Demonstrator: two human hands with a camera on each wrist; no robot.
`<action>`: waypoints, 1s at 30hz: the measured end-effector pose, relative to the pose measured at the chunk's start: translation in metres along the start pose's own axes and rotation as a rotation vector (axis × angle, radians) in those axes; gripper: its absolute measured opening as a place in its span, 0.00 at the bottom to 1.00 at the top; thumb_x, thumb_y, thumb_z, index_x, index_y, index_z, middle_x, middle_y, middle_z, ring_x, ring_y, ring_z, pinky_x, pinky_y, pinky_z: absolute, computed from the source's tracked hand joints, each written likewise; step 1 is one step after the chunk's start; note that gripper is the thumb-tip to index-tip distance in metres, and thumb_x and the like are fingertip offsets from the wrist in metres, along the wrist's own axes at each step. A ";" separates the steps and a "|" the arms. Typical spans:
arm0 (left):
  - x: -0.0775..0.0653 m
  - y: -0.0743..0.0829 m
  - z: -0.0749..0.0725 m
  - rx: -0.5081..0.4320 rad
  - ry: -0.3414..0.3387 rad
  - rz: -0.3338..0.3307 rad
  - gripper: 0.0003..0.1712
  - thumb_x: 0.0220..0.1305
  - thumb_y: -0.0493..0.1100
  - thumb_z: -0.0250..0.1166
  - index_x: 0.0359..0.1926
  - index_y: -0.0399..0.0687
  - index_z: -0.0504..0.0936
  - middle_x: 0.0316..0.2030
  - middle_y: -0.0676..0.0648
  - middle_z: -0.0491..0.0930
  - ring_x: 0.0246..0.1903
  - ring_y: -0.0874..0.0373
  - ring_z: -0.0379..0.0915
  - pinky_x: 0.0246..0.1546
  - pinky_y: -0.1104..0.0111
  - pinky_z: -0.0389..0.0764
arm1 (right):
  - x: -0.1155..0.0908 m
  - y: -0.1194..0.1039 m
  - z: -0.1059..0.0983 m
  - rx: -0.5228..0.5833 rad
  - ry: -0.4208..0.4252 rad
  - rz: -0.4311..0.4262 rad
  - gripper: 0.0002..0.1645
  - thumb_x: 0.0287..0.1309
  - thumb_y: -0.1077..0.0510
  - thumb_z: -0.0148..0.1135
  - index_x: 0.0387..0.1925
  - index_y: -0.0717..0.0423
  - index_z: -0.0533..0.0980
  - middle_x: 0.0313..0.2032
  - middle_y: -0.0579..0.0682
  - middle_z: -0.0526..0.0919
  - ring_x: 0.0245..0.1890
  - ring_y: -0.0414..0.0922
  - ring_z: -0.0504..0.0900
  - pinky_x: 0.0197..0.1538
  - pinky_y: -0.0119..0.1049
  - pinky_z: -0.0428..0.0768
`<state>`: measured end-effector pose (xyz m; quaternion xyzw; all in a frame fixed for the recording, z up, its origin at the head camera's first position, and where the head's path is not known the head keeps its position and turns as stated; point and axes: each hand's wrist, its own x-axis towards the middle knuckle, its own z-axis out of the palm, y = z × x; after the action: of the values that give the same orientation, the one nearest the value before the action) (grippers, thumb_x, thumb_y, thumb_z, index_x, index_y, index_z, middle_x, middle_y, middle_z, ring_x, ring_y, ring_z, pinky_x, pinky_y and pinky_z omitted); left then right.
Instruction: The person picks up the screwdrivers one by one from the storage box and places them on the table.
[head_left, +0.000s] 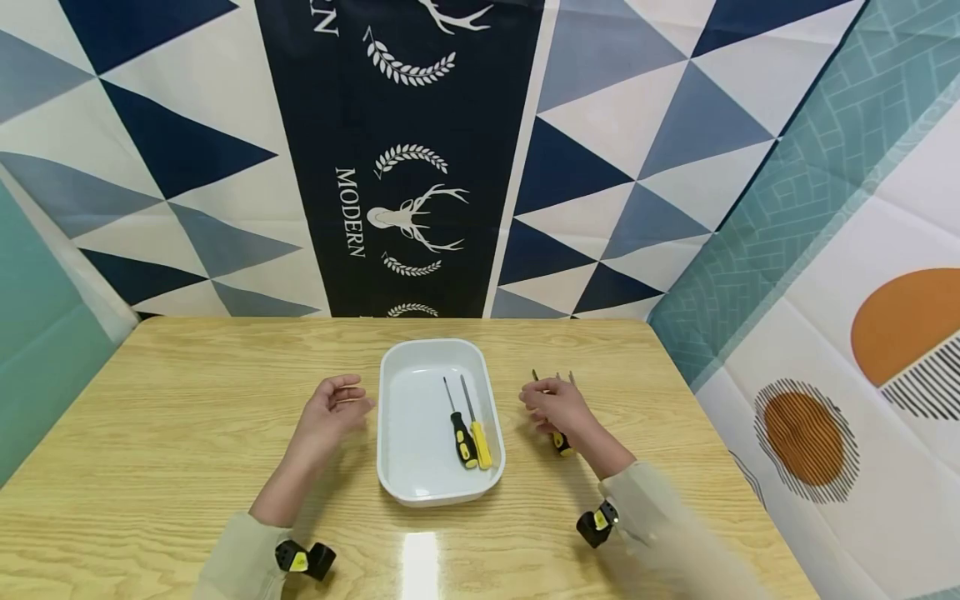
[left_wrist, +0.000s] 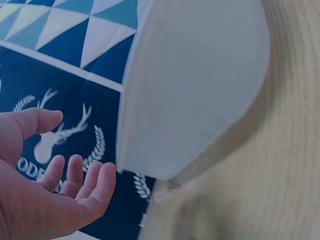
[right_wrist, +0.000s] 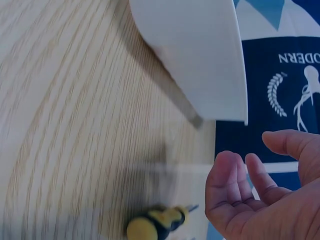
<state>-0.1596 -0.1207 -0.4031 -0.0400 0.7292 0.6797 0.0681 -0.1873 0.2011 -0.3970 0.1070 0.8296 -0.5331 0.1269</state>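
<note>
A white tray (head_left: 412, 433) stands mid-table with two screwdrivers lying side by side in it, one black and yellow (head_left: 462, 440), the other with a yellow handle (head_left: 481, 446). Left of the tray, my left hand (head_left: 330, 417) hovers with loosely bent fingers, holding nothing. On the tray's other side my right hand (head_left: 561, 410) is likewise relaxed, thumb apart from the fingers in the right wrist view. Beneath it lies a screwdriver (head_left: 561, 444) with a black and yellow handle; several thin tips show beyond the hand, their other parts hidden by it.
The wooden table (head_left: 187, 433) ends at a patterned cloth wall (head_left: 405, 167) at the back. More printed cloth (head_left: 810, 433) hangs along the right side. Small black cameras (head_left: 597, 523) are strapped at both wrists.
</note>
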 end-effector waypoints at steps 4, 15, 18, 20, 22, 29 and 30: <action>-0.003 0.011 0.008 0.024 -0.021 0.031 0.32 0.55 0.45 0.62 0.57 0.43 0.59 0.51 0.42 0.64 0.44 0.59 0.67 0.48 0.64 0.75 | -0.002 -0.005 0.009 0.015 0.011 0.010 0.21 0.54 0.52 0.56 0.49 0.57 0.71 0.41 0.59 0.76 0.34 0.51 0.77 0.36 0.42 0.80; -0.006 0.027 0.037 0.107 -0.063 0.008 0.30 0.52 0.43 0.63 0.55 0.46 0.62 0.49 0.43 0.67 0.45 0.53 0.69 0.43 0.67 0.78 | -0.010 -0.016 0.029 0.051 -0.016 0.014 0.21 0.53 0.54 0.57 0.48 0.58 0.71 0.36 0.57 0.76 0.29 0.50 0.78 0.35 0.43 0.80; -0.005 0.025 0.046 0.132 -0.063 -0.002 0.29 0.51 0.43 0.64 0.54 0.46 0.63 0.48 0.43 0.68 0.44 0.53 0.70 0.40 0.66 0.78 | -0.009 -0.017 0.033 0.038 -0.018 0.026 0.20 0.53 0.53 0.57 0.48 0.57 0.71 0.36 0.56 0.77 0.28 0.49 0.78 0.33 0.41 0.80; -0.004 0.023 0.051 0.144 -0.067 -0.012 0.29 0.51 0.42 0.65 0.54 0.46 0.64 0.47 0.43 0.69 0.43 0.53 0.70 0.39 0.66 0.78 | -0.004 -0.015 0.036 0.028 -0.020 0.034 0.20 0.52 0.53 0.58 0.47 0.56 0.71 0.36 0.55 0.77 0.28 0.47 0.78 0.32 0.40 0.80; -0.003 0.022 0.056 0.171 -0.073 -0.027 0.29 0.50 0.43 0.65 0.53 0.46 0.65 0.46 0.43 0.70 0.42 0.53 0.70 0.38 0.67 0.78 | -0.003 -0.014 0.038 0.016 -0.022 0.041 0.19 0.53 0.52 0.57 0.46 0.55 0.71 0.35 0.54 0.77 0.28 0.46 0.78 0.32 0.40 0.80; -0.003 0.024 0.072 0.308 -0.091 -0.076 0.30 0.48 0.48 0.67 0.52 0.48 0.66 0.45 0.44 0.72 0.39 0.55 0.71 0.33 0.70 0.72 | -0.002 -0.015 0.041 0.011 -0.027 0.051 0.20 0.53 0.53 0.57 0.48 0.55 0.70 0.34 0.54 0.77 0.27 0.44 0.77 0.33 0.41 0.81; -0.002 0.025 0.074 0.322 -0.095 -0.082 0.30 0.47 0.48 0.67 0.51 0.48 0.66 0.45 0.44 0.73 0.38 0.55 0.71 0.33 0.70 0.72 | -0.002 -0.015 0.042 0.011 -0.028 0.053 0.20 0.53 0.53 0.57 0.48 0.55 0.70 0.34 0.54 0.77 0.27 0.44 0.77 0.33 0.41 0.80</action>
<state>-0.1577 -0.0452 -0.3829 -0.0260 0.8225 0.5517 0.1358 -0.1859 0.1567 -0.3999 0.1223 0.8218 -0.5354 0.1519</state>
